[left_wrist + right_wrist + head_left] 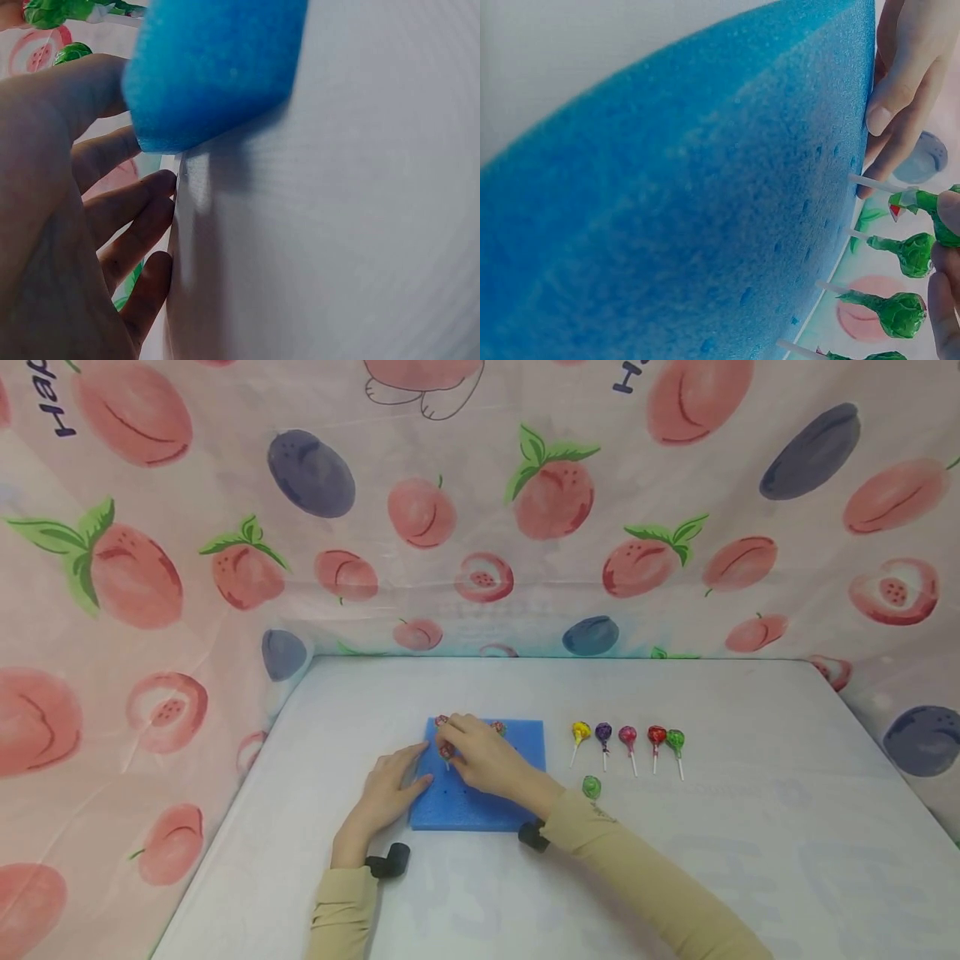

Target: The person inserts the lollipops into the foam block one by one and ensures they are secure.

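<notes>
A blue foam block (pixel 480 814) with small holes lies on the table. My right hand (pixel 487 760) reaches over it and pinches a lollipop (pixel 446 750) with a wrapped head. In the right wrist view that lollipop's stick (pixel 874 183) meets the foam; how deep it sits I cannot tell. Other green-wrapped lollipops (pixel 902 313) stand in a row in the foam beside it. From above, one lollipop head (pixel 498 727) shows past my right hand. Along the block's left side rests my left hand (pixel 386 793), its fingers extended and the thumb at the edge.
Right of the block, a row of loose lollipops lies on the table: yellow (pixel 581 732), purple (pixel 603 734), pink (pixel 627 737), red (pixel 657 737) and green (pixel 676 742). Nearer me is a round green-wrapped thing (pixel 592 787). A fruit-print curtain (pixel 480 527) hangs behind the table.
</notes>
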Available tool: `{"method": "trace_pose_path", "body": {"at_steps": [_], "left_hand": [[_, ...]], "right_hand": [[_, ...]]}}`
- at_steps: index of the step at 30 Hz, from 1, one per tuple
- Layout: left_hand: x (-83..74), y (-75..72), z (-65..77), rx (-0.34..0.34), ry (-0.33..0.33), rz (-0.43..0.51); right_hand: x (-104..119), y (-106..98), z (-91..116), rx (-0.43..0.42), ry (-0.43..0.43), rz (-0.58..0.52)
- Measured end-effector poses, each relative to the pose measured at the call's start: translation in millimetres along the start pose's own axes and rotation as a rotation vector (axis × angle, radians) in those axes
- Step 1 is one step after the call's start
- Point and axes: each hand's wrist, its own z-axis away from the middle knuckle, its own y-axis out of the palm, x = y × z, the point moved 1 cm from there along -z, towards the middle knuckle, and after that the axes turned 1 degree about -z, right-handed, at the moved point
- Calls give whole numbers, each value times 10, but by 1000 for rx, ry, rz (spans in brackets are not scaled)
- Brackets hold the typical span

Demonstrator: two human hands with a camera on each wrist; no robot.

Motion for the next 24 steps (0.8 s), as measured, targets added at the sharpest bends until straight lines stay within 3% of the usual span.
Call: {"method": "trace_pose_path", "body": {"at_steps": [24], "left_hand": [[-10,-36,-2,18,-7,17]], "right_hand": [[17,-61,140,99,138,-85]]}}
